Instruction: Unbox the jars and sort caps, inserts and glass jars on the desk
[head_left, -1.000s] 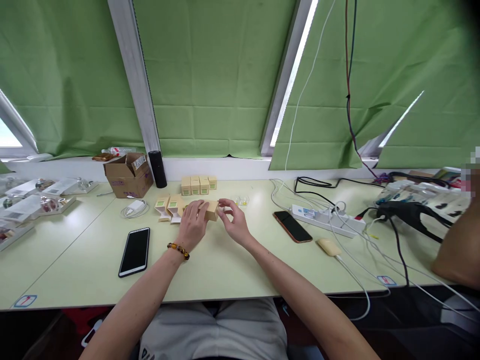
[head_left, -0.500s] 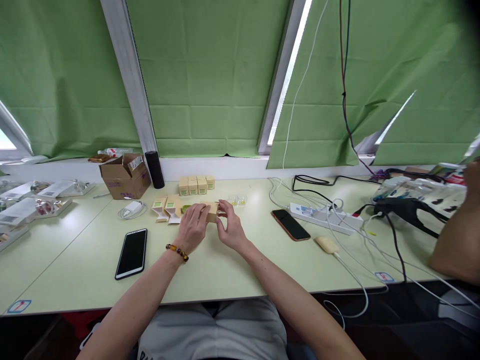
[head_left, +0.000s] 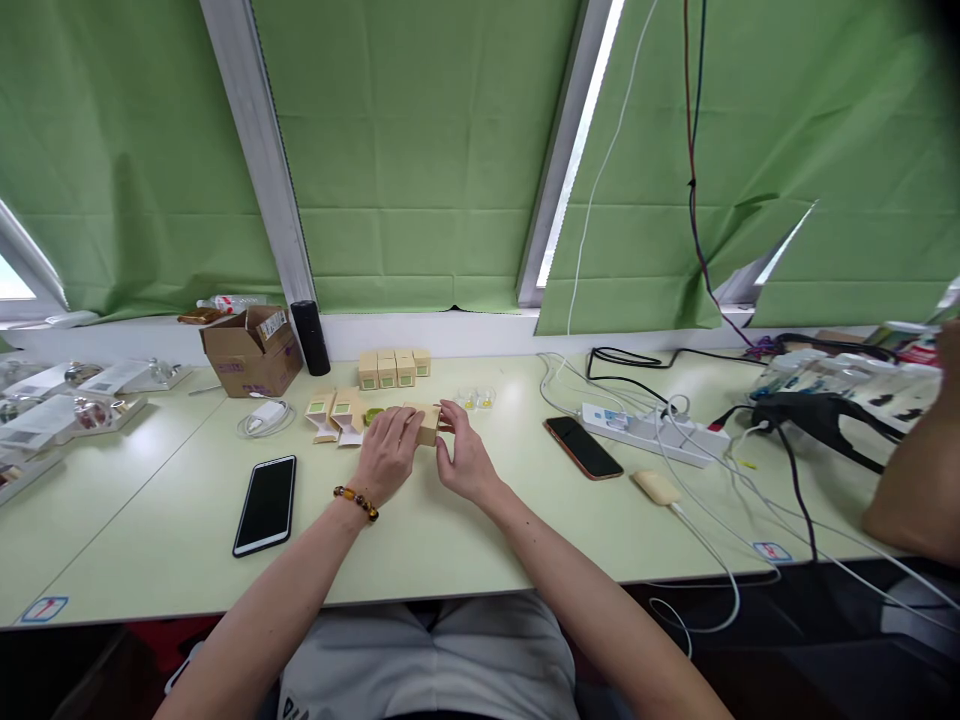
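Observation:
A small kraft cardboard box (head_left: 427, 424) is held between my two hands above the table. My left hand (head_left: 388, 455) wraps round its left side, the fingers over the front and top. On its right end, the fingers of my right hand (head_left: 466, 458) press with the thumb low and the fingertips behind. Two open kraft boxes (head_left: 346, 418) stand left of my left hand, and a small green item (head_left: 372, 415) shows just behind it. Two small clear cups (head_left: 475, 399) with yellow bits sit beyond my right hand. Several closed kraft boxes (head_left: 387, 370) stand in a row farther back.
A black phone (head_left: 265, 505) and a white charger with cable (head_left: 266, 417) lie to the left, near a brown carton (head_left: 251, 355) and a black cylinder (head_left: 310, 338). To the right are another phone (head_left: 583, 447), a power strip (head_left: 645, 433), loose cables and another person's arm (head_left: 911, 480).
Both hands keep their hold on the small box, with hardly any movement. The whole view has shifted very slightly.

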